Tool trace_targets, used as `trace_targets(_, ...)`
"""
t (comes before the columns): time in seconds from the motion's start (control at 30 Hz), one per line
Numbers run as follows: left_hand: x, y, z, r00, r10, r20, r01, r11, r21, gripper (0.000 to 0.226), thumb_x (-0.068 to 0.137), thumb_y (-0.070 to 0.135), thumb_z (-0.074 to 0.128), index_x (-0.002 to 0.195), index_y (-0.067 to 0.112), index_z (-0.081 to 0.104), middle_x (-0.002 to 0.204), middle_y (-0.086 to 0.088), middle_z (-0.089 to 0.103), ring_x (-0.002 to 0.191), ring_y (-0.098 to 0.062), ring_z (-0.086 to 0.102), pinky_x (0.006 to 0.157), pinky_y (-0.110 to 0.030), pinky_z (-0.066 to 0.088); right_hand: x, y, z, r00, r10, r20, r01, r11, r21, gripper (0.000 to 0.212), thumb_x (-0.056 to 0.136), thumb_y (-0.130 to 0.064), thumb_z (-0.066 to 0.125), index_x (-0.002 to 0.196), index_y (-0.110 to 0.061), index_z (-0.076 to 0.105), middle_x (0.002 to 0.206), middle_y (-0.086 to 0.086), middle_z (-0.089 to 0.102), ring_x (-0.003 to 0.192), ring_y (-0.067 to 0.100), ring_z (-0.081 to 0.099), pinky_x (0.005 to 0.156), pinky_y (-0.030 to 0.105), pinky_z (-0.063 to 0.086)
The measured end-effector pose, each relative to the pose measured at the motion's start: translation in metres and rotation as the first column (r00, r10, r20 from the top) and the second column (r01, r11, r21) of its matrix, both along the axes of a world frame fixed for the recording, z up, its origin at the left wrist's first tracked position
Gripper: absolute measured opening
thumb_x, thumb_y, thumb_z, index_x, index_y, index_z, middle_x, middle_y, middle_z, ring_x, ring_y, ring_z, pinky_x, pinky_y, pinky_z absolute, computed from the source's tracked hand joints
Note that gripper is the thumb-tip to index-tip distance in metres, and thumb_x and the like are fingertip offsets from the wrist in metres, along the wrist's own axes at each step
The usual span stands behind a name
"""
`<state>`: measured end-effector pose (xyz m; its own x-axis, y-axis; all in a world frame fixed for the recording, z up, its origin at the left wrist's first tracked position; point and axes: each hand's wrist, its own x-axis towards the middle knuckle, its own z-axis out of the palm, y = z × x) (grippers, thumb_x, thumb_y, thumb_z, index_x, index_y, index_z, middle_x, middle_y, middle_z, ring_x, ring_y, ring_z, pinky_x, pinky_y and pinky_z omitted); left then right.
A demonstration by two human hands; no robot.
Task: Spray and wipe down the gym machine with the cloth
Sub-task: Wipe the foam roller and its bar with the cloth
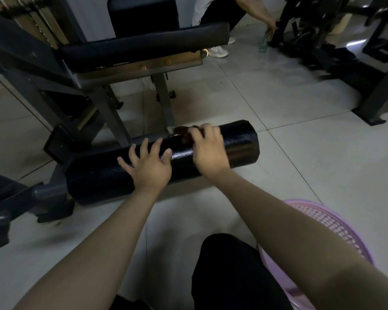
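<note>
A black padded roller (238, 144) of the gym machine lies low across the middle of the view, its surface glistening. My left hand (149, 166) rests on the roller with fingers spread and straight. My right hand (208, 148) lies over the top of the roller further right, its fingers curled on a dark brown cloth (184, 132) that shows past the fingertips on the far side. The machine's black seat pad (143, 45) and grey steel frame (112, 108) stand behind the roller. No spray bottle is in sight near my hands.
A purple plastic basket (329, 222) sits on the tiled floor at my right, beside my dark-trousered knee (231, 271). Another person sits at the back, a hand (271, 25) reaching toward a green bottle (263, 44). More dark gym equipment (345, 41) fills the back right.
</note>
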<state>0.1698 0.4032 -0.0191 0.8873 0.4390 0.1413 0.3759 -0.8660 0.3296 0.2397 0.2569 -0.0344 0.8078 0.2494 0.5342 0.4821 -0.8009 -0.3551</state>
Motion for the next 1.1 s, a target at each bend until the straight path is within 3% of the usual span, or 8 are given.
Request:
trace_targets(0.3,0.014,0.008,0.004,1.000,0.008,-0.024,-0.009,0.999,-0.053,0.047,0.102,0.056,0.034,0.146,0.041,0.044,0.162,0.003,0.030,0.152,-0.028,0.007,0.118,-0.062,-0.011,0.036,-0.078,-0.001,0.966,-0.256,-0.026,0.257,0.963,0.083,0.047,0.077,0.006,0.048,0.118,-0.009,0.064,0.118,0.021,0.053,0.102,0.042,0.045,0.092,0.046,0.042)
trace_targets(0.47,0.016,0.014,0.006,0.999,-0.014,-0.046,0.012,0.998,-0.060,0.046,0.102,0.059,0.034,0.144,0.043,0.046,0.160,0.004,0.033,0.151,-0.027,0.010,0.117,-0.061,-0.010,0.037,-0.083,0.008,0.930,-0.354,-0.096,0.367,0.902,0.227,0.045,0.082,0.003,0.046,0.121,-0.010,0.064,0.120,0.020,0.050,0.109,0.041,0.043,0.097,0.043,0.040)
trace_targets(0.53,0.017,0.014,0.007,0.998,-0.025,-0.053,0.021,0.998,-0.058,0.047,0.102,0.059,0.033,0.144,0.043,0.045,0.161,0.005,0.033,0.151,-0.027,0.010,0.117,-0.061,-0.010,0.029,-0.066,0.011,0.960,-0.272,-0.062,0.279,0.922,0.267,0.044,0.083,0.002,0.051,0.124,-0.011,0.064,0.122,0.021,0.050,0.110,0.040,0.044,0.099,0.043,0.039)
trace_targets(0.6,0.018,0.014,0.009,0.998,-0.022,-0.054,0.019,0.998,-0.057,0.047,0.103,0.059,0.033,0.145,0.043,0.045,0.161,0.005,0.033,0.150,-0.027,0.011,0.117,-0.061,-0.009,0.016,-0.033,0.012,0.997,-0.079,-0.004,0.078,0.969,0.234,0.043,0.085,-0.003,0.058,0.127,-0.011,0.063,0.123,0.022,0.052,0.112,0.037,0.044,0.100,0.041,0.037)
trace_targets(0.67,0.019,0.013,0.009,0.998,-0.016,-0.053,0.014,0.999,-0.046,0.047,0.103,0.059,0.033,0.145,0.043,0.045,0.160,0.004,0.033,0.150,-0.028,0.012,0.118,-0.061,-0.008,0.002,0.001,0.008,0.994,0.101,0.042,-0.107,0.982,0.157,0.038,0.089,-0.013,0.059,0.126,-0.012,0.063,0.120,0.019,0.054,0.108,0.033,0.045,0.097,0.042,0.040)
trace_targets(0.73,0.020,0.014,0.009,0.998,-0.012,-0.054,0.010,0.999,-0.035,0.047,0.103,0.059,0.032,0.145,0.043,0.045,0.160,0.004,0.034,0.150,-0.028,0.013,0.118,-0.060,-0.007,-0.007,0.020,0.002,0.985,0.157,0.073,-0.160,0.986,0.045,0.036,0.092,-0.024,0.053,0.126,-0.015,0.063,0.117,0.013,0.056,0.105,0.031,0.049,0.090,0.042,0.044)
trace_targets(0.9,0.026,0.017,0.007,0.999,-0.013,-0.035,0.011,0.999,-0.050,0.045,0.102,0.060,0.033,0.139,0.042,0.052,0.156,0.005,0.040,0.147,-0.029,0.018,0.118,-0.061,-0.006,0.013,-0.020,-0.004,0.995,-0.078,0.069,0.079,0.997,-0.015,0.039,0.081,-0.011,0.057,0.118,-0.019,0.064,0.113,0.013,0.058,0.097,0.036,0.051,0.080,0.045,0.045)
trace_targets(1.1,0.028,0.017,0.010,1.000,-0.024,-0.011,0.023,0.997,-0.078,0.044,0.101,0.061,0.036,0.134,0.040,0.057,0.152,0.006,0.045,0.145,-0.029,0.023,0.117,-0.062,-0.006,0.033,-0.078,-0.007,0.948,-0.318,0.021,0.314,0.943,0.108,0.036,0.085,-0.003,0.052,0.117,-0.015,0.065,0.115,0.017,0.055,0.099,0.037,0.047,0.088,0.046,0.044)
